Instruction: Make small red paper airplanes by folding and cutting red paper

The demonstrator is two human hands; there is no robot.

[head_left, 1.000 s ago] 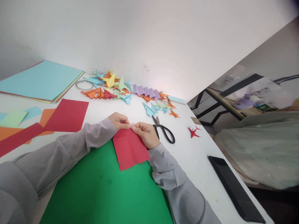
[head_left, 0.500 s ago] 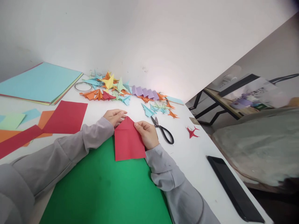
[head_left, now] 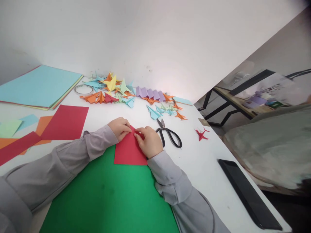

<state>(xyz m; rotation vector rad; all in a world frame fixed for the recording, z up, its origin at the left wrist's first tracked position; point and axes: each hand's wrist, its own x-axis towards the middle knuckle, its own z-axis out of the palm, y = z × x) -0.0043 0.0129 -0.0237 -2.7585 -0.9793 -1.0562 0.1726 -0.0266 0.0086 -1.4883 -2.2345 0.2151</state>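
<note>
A red sheet of paper [head_left: 130,152], folded to a point at its far end, lies at the far edge of a large green sheet [head_left: 111,194]. My left hand [head_left: 120,128] is closed on the paper's pointed end from the left, fingertips pressed together. From the right, my right hand [head_left: 148,141] pinches the paper near the same tip, thumb and forefinger close together. Both hands hide part of the folded tip. Black-handled scissors [head_left: 170,132] lie partly spread just to the right of my right hand.
Folded paper figures [head_left: 111,85] crowd the wall side. Large coloured sheets [head_left: 39,85] are stacked at far left, with cut red paper [head_left: 65,123] nearer. On the right are a small red folded figure [head_left: 201,134] and a black tablet-like slab [head_left: 247,194] along the table edge.
My left hand has moved from beside the paper's tip onto it. My right hand has shifted from the right edge up to the tip. The paper sits slightly further left in view.
</note>
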